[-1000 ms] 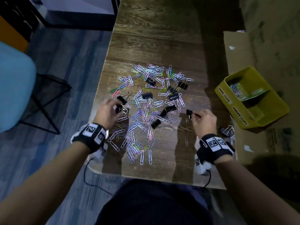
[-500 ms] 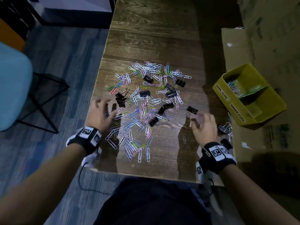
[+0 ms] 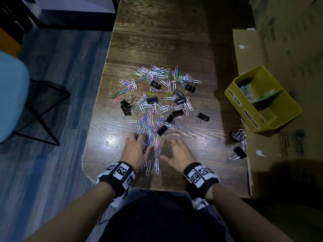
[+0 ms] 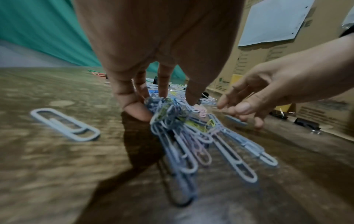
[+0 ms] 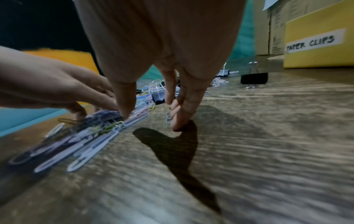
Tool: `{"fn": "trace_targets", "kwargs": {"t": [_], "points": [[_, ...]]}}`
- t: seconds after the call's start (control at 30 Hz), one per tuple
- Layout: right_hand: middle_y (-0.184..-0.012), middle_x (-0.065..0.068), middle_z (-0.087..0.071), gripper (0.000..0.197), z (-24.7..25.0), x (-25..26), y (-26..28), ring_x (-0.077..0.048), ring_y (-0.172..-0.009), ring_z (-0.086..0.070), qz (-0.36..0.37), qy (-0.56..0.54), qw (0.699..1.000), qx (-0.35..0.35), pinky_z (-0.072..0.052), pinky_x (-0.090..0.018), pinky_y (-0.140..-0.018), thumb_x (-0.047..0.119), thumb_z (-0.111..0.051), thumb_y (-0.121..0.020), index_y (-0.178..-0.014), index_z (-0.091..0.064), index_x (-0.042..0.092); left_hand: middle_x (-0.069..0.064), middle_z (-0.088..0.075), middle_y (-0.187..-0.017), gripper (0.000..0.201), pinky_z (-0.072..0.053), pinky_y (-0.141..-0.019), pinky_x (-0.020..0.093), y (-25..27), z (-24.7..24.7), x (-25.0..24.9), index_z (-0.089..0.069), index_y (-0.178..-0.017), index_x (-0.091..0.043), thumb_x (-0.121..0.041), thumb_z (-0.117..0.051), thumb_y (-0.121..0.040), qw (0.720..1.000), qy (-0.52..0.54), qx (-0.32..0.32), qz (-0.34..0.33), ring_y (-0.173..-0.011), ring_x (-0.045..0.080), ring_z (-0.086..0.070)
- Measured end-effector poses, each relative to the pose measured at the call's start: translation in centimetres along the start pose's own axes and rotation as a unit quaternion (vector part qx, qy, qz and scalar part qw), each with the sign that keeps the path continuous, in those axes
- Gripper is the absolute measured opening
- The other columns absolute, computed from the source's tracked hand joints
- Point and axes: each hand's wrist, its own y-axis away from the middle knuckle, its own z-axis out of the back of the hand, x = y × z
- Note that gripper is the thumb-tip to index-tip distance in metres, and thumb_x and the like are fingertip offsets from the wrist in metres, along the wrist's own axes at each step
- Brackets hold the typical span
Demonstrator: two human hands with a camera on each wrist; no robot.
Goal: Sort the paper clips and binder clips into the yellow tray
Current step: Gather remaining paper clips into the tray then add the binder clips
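A heap of coloured paper clips mixed with black binder clips lies mid-table. My left hand is at the heap's near end, where thumb and fingers pinch a bunch of paper clips that still touches the wood; the left hand shows this plainly. Beside it, my right hand is spread with straight fingers touching the table and holds nothing. The yellow tray stands at the right, with some paper clips in its far compartment.
Loose binder clips lie right of the heap and near the table's right edge. Cardboard boxes stand behind and under the tray. A blue chair is off the table's left side.
Both hands left the heap's sides, each dropping a binder clip, and came together at its near end. The left now pinches paper clips.
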Motion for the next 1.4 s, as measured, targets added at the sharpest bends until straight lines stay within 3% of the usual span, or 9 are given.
{"fn": "trace_targets", "kwargs": {"t": [0.2, 0.37, 0.63, 0.73, 0.9, 1.03, 1.13, 1.27, 1.4], "points": [[-0.151, -0.010, -0.027, 0.078, 0.0, 0.1, 0.5, -0.025, -0.135, -0.033, 0.008, -0.020, 1.000, -0.001, -0.030, -0.035, -0.110, 0.043, -0.067, -0.081, -0.143, -0.030, 0.014, 0.012, -0.045, -0.115, 0.054, -0.050, -0.084, 0.043, 0.5, 2.7, 3.5, -0.043, -0.120, -0.021, -0.046, -0.065, -0.078, 0.997, -0.004, -0.005, 0.079, -0.099, 0.032, -0.057], [-0.146, -0.011, -0.030, 0.101, -1.3, 0.8, 0.6, -0.028, -0.134, -0.032, 0.000, 0.011, 1.000, 0.009, -0.033, -0.038, -0.110, 0.056, -0.072, -0.070, -0.146, -0.024, 0.011, 0.013, -0.043, -0.112, 0.076, -0.050, -0.086, 0.043, 2.4, 2.2, 4.2, -0.035, -0.116, -0.022, -0.070, -0.064, -0.063, 0.984, -0.024, 0.086, 0.154, -0.095, 0.036, -0.060], [-0.130, -0.012, -0.033, 0.107, -2.5, 2.2, 0.8, -0.030, -0.124, -0.032, 0.046, 0.073, 0.996, -0.025, -0.032, -0.039, -0.105, 0.049, -0.075, -0.067, -0.147, -0.016, 0.008, 0.013, -0.038, -0.124, 0.066, -0.042, -0.093, 0.033, 1.3, -1.0, -2.5, -0.032, -0.132, -0.015, -0.023, -0.067, -0.076, 0.988, 0.068, 0.106, 0.089, -0.109, 0.031, -0.051], [-0.130, -0.011, -0.035, 0.099, -2.4, 1.4, 0.7, -0.029, -0.124, -0.034, 0.029, 0.067, 0.996, -0.055, -0.033, -0.038, -0.104, 0.045, -0.072, -0.072, -0.147, -0.017, 0.011, 0.011, -0.043, -0.123, 0.060, -0.043, -0.096, 0.037, 0.7, -0.4, -2.7, -0.035, -0.132, -0.018, -0.024, -0.064, -0.079, 0.989, 0.079, 0.114, 0.054, -0.108, 0.030, -0.052], [-0.140, -0.010, -0.027, 0.112, -1.6, -0.4, 0.6, -0.027, -0.131, -0.031, -0.025, 0.017, 0.997, -0.066, -0.036, -0.039, -0.106, 0.066, -0.069, -0.066, -0.148, -0.014, 0.013, 0.006, -0.051, -0.104, 0.035, -0.045, -0.084, 0.035, 1.0, 2.1, 1.8, -0.050, -0.109, -0.018, -0.018, -0.063, -0.077, 0.994, 0.013, 0.104, 0.016, -0.097, 0.028, -0.057], [-0.136, -0.010, -0.029, 0.127, -2.9, 0.5, 1.2, -0.027, -0.128, -0.031, -0.025, 0.065, 0.996, -0.054, -0.038, -0.040, -0.102, 0.072, -0.069, -0.057, -0.149, -0.007, 0.011, 0.006, -0.046, -0.114, 0.051, -0.045, -0.086, 0.033, 2.7, 1.0, 2.0, -0.044, -0.122, -0.019, -0.018, -0.064, -0.076, 0.983, -0.010, 0.169, -0.067, -0.099, 0.027, -0.056], [-0.132, -0.009, -0.033, 0.110, -3.4, 0.2, 0.8, -0.027, -0.124, -0.034, -0.006, 0.065, 0.996, -0.065, -0.041, -0.040, -0.098, 0.058, -0.072, -0.067, -0.148, -0.013, 0.013, 0.006, -0.049, -0.119, 0.056, -0.046, -0.092, 0.031, 2.4, -0.6, 0.0, -0.042, -0.128, -0.020, -0.015, -0.065, -0.077, 0.977, 0.019, 0.182, -0.106, -0.102, 0.023, -0.056], [-0.127, -0.005, -0.042, 0.073, -2.2, -3.0, 0.0, -0.025, -0.120, -0.044, -0.017, 0.001, 0.994, -0.112, -0.045, -0.041, -0.096, 0.052, -0.063, -0.081, -0.141, -0.034, 0.022, 0.001, -0.063, -0.096, 0.036, -0.051, -0.078, 0.026, 0.5, -0.3, -1.6, -0.059, -0.114, -0.020, -0.015, -0.063, -0.078, 0.964, 0.028, 0.207, -0.163, -0.085, 0.018, -0.061], [-0.130, -0.005, -0.038, 0.088, -1.3, -4.2, 0.1, -0.023, -0.120, -0.041, -0.013, -0.016, 0.993, -0.117, -0.046, -0.042, -0.098, 0.065, -0.061, -0.074, -0.145, -0.027, 0.026, 0.001, -0.058, -0.100, 0.029, -0.052, -0.074, 0.036, -1.4, 1.5, -0.7, -0.058, -0.109, -0.021, -0.019, -0.063, -0.081, 0.968, -0.062, 0.092, -0.227, -0.087, 0.020, -0.058]]}}
